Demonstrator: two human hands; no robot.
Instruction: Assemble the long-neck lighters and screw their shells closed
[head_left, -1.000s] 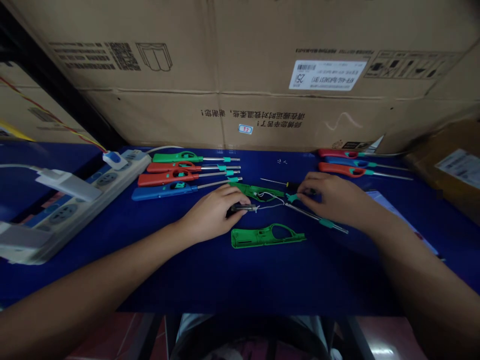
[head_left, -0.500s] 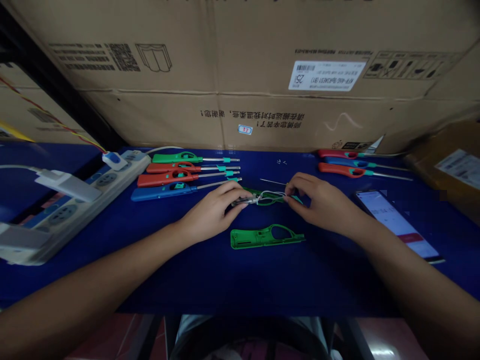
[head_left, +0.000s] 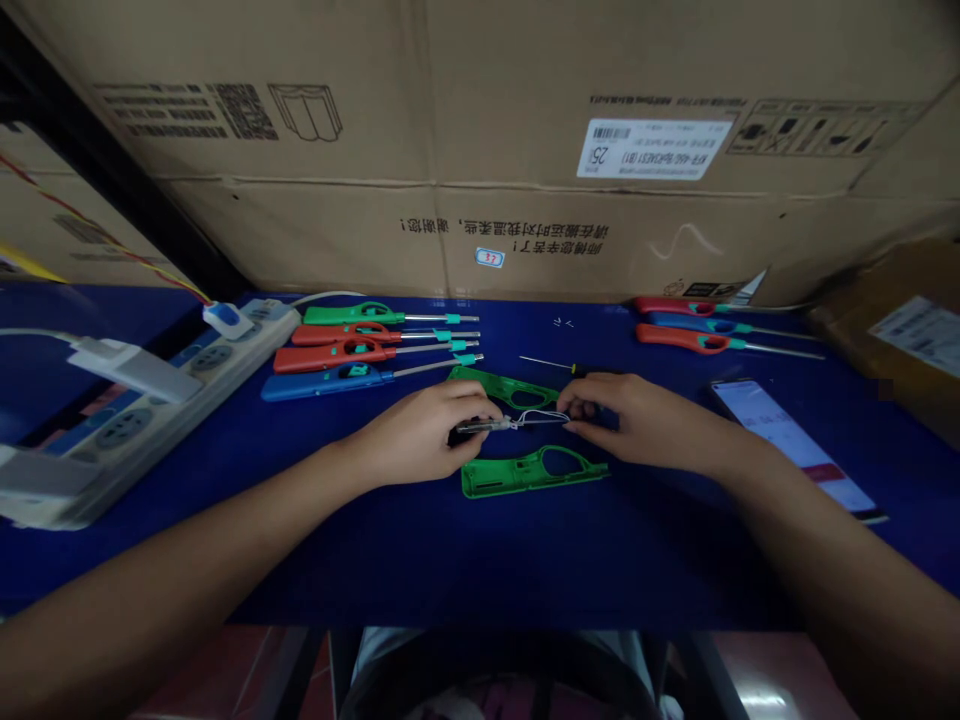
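My left hand (head_left: 431, 430) is closed on a dark, see-through lighter fuel tank (head_left: 480, 426), held level. Thin white wires (head_left: 541, 414) run from its right end to the fingertips of my right hand (head_left: 626, 412), which pinch them. A slim metal piece shows beside the wires; its far end is hidden by those fingers. Just behind the hands lies one green lighter shell half (head_left: 491, 383). In front of them rests the other green shell half (head_left: 525, 473), hollow side up. A screwdriver (head_left: 546, 361) lies behind my right hand, which partly covers it.
Several gas lighters (head_left: 337, 355) lie in a row at the back left, and three more lighters (head_left: 686, 340) at the back right. A power strip (head_left: 214, 385) with plugs stands left. A phone (head_left: 795, 445) lies right. A cardboard box (head_left: 517, 150) walls off the back.
Both hands have moved toward me with the fuel tank and wires, off the rear green shell half. That shell half and the screwdriver now show more fully.
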